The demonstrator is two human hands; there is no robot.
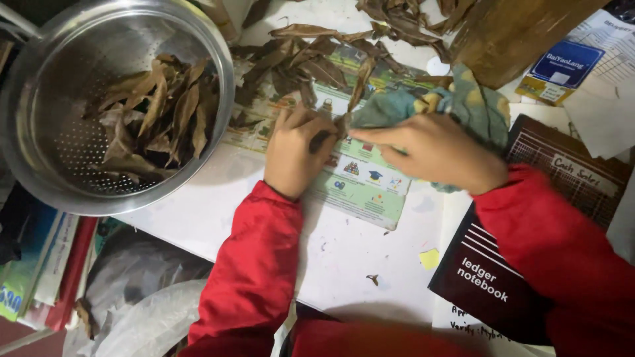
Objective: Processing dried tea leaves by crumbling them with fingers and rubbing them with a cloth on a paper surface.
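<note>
Carefully, I pin the dry leaf (322, 140) flat under my left hand (294, 153), fingers curled, while my right hand (433, 153), fingers pinching the cloth (473, 104), wipes lightly.

Light is dim and uneven, falling brightest on the white table (218, 198). The metal strainer (59, 99) carries a soft glare on its inner wall. The red sleeves (254, 264) look slightly blurred, perhaps from motion. The lower left corner sinks into shadow.
</note>
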